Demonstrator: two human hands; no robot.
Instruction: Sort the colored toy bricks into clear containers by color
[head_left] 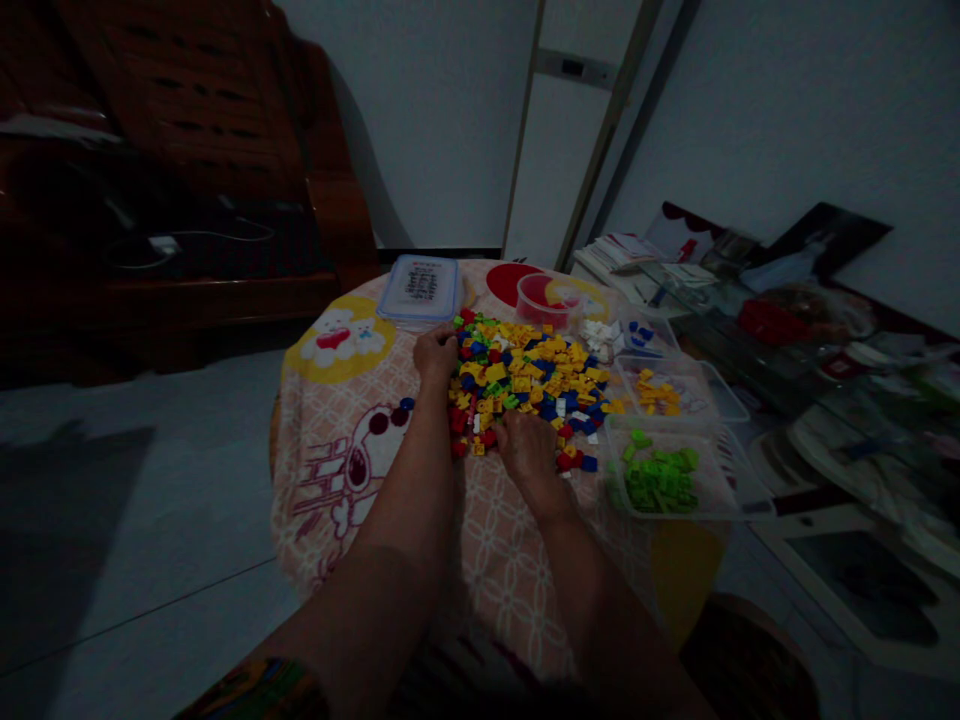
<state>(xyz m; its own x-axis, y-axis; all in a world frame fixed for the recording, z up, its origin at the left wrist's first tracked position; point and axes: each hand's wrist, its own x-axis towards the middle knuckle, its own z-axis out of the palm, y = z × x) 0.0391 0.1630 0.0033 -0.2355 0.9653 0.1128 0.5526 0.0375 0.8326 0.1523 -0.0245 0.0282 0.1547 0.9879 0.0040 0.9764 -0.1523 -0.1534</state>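
A heap of small red, yellow, blue and green bricks [525, 385] lies on a round table covered by a pink cartoon cloth [352, 440]. My left hand [436, 352] rests at the heap's far left edge, fingers curled onto the bricks. My right hand [527, 447] sits at the heap's near edge, fingers bent down among the pieces; what they hold is hidden. To the right stand clear tubs: one with green bricks [660, 478], one with yellow bricks [656, 392], one with white bricks [600, 338].
A clear lid [420, 288] lies at the table's far side beside a round red tub [541, 298]. A dark wooden sofa [172, 190] stands at the left. Glass shelving with papers and clutter [787, 330] crowds the right. Pale tiled floor [127, 520] lies on the left.
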